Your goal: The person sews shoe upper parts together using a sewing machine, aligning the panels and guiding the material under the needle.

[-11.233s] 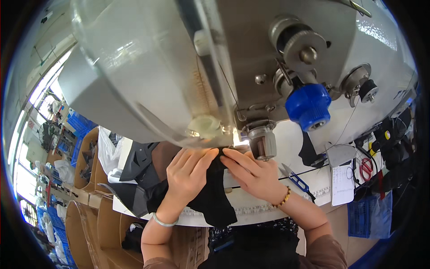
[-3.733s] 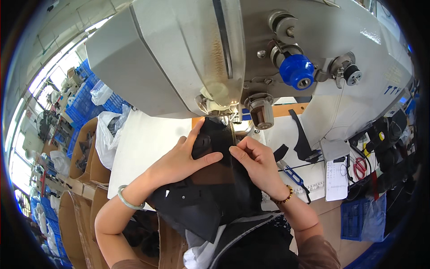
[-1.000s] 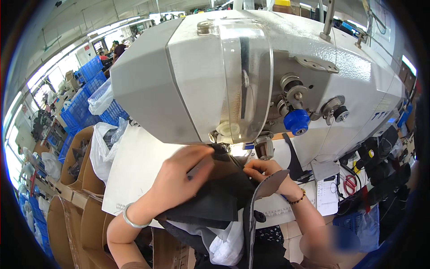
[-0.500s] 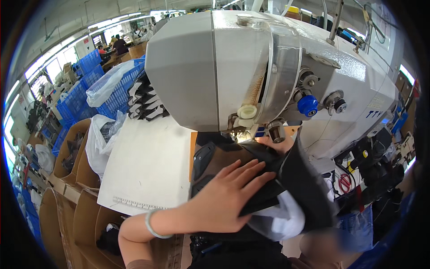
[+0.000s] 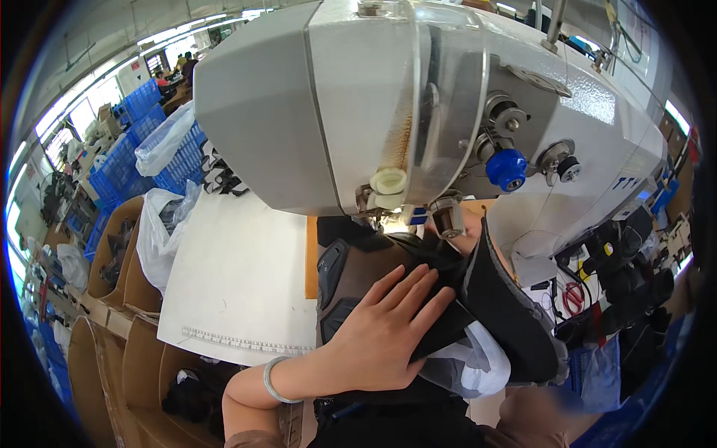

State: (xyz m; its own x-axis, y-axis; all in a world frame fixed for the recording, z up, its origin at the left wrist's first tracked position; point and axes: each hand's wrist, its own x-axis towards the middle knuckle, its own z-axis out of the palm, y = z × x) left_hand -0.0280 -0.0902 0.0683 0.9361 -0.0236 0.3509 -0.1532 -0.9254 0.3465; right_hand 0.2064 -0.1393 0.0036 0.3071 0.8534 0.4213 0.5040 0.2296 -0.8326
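A large black fabric piece (image 5: 437,326) with a brown panel and dark moulded patches lies bunched under the head of a white sewing machine (image 5: 261,112). On top of it my left hand (image 5: 381,336) rests flat, fingers stretched out and somewhat apart, pointing toward the lit needle area. Behind a raised black flap (image 5: 504,310) my right hand (image 5: 469,230) shows only in part, close to the needle. The flap and a metal machine part hide its fingers. White lining (image 5: 482,366) spills out below the fabric toward my lap.
A white table (image 5: 231,291) with a printed ruler strip extends to the left. Beyond it stand cardboard boxes (image 5: 146,358), a white plastic bag (image 5: 160,239) and blue crates (image 5: 119,168). Red-handled scissors (image 5: 573,297) lie to the right. People sit far back.
My view has shifted closer to the machine, whose head now looks larger and further left. The raised flap stands differently, its edge more visible. My left hand stays flat on the fabric.
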